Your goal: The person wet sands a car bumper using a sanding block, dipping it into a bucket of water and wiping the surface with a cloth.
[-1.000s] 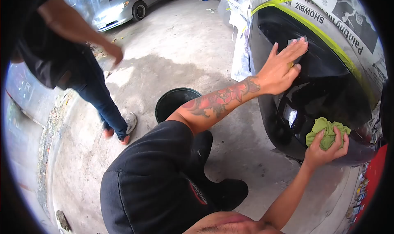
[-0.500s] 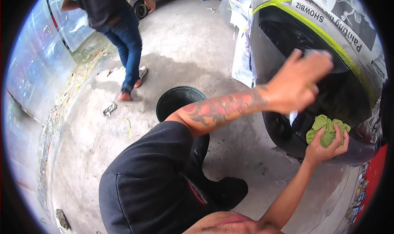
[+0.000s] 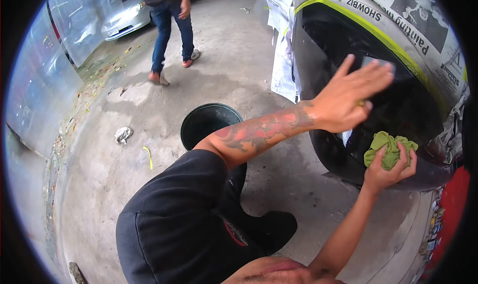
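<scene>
bright light; warped dark edges; left hand (image 3: 346,99) blurred

Motion blurred the left hand (image 3: 344,96), its fingers covering part of what appeared to be a gray sanding sheet (image 3: 368,61); the top edge cropped a co-worker (image 3: 170,22) at the torso.

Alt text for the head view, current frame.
A left hand lies spread over a small grey sheet at a black panel bordered by yellow tape and newspaper; the right hand grips a green cloth. A bucket stands nearby.
</scene>
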`<state>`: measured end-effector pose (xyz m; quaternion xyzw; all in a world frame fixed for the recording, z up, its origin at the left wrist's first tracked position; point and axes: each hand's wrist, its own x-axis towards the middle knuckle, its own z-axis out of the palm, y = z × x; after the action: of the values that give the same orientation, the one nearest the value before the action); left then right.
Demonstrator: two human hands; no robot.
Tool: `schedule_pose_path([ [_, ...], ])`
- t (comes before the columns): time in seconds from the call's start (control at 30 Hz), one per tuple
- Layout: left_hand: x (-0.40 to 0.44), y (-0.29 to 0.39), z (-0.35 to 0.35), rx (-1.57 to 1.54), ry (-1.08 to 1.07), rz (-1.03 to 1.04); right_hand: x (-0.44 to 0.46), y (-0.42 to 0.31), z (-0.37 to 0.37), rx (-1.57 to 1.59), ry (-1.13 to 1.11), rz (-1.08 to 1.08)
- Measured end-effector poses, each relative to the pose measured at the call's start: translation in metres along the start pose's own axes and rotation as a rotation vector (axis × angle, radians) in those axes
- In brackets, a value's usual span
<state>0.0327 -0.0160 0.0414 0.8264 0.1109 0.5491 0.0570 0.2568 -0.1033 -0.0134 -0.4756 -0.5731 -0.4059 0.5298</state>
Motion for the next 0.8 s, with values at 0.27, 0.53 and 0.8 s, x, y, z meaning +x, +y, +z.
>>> schedule_pose_path([
  [0.27,-0.051,-0.041,-0.01,0.058,-0.007,-0.188,0.002,-0.005,-0.001,-0.01,-0.001,0.014],
  [0.53,-0.037,0.0,-0.002,0.022,-0.095,-0.039,0.002,-0.006,0.0,0.016,0.002,0.005],
  [0.8,-0.04,-0.033,-0.024,-0.018,0.014,-0.325,0.0,0.0,0.001,0.03,0.01,0.014],
])
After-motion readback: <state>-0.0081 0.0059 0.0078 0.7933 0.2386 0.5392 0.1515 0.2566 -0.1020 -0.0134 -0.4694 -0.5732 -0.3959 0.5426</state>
